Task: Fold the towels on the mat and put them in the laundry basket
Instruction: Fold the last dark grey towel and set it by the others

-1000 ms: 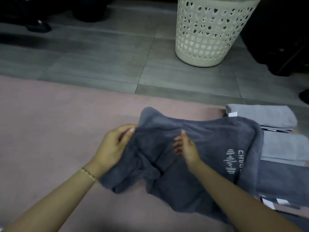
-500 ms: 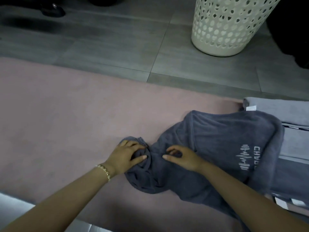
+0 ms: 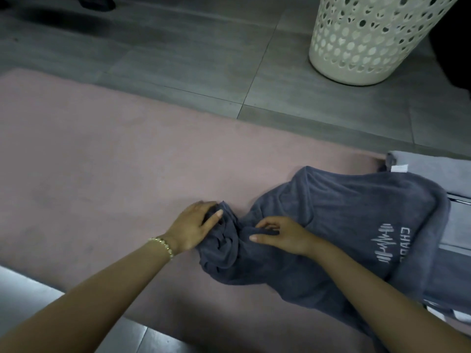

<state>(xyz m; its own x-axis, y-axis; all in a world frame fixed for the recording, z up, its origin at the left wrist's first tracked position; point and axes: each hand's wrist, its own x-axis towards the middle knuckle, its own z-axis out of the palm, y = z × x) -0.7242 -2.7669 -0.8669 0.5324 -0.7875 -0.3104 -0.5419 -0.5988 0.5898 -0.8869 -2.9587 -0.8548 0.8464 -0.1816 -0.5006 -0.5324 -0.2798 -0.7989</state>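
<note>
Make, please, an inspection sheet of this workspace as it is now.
Surface: pink mat lying on a grey tiled floor.
Job's things: dark grey towel crumpled on the mat, not folded; lighter grey towels at its right; white laundry basket upright on the floor, off the mat.
Clutter: nothing seen.
Hands: left hand grips the towel's bunched end; right hand rests on the towel, fingers spread.
Cables: nothing seen.
Surroundings: dark shapes at the top edge, too dim to tell.
</note>
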